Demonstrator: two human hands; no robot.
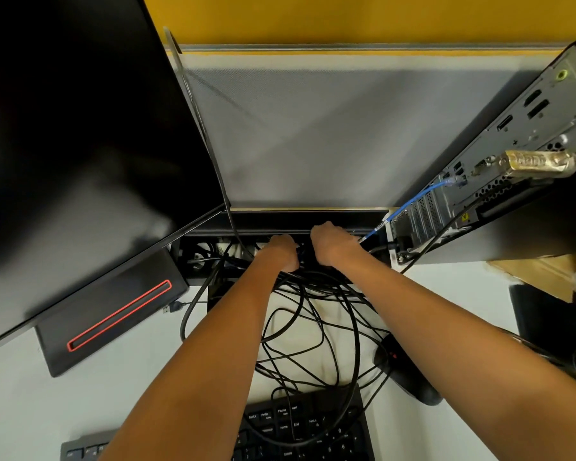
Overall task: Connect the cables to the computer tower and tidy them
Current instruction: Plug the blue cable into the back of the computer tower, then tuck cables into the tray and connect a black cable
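The computer tower [526, 134] stands at the right with its rear ports facing me. A blue network cable [416, 199] and a gold-coloured connector [532, 161] are plugged into it. A tangle of black cables [316, 331] lies on the white desk [140, 367]. Both hands reach into the open cable tray [207, 257] at the desk's back edge. My left hand [281, 252] is curled around black cables there. My right hand [333, 242] is curled beside it over the tray; what its hidden fingers hold I cannot tell.
A large black monitor [80, 128] on its stand [113, 314] fills the left. A black keyboard [306, 427] sits at the front, with cables draped over it. A black mouse [403, 371] lies under my right forearm. A grey partition [330, 128] backs the desk.
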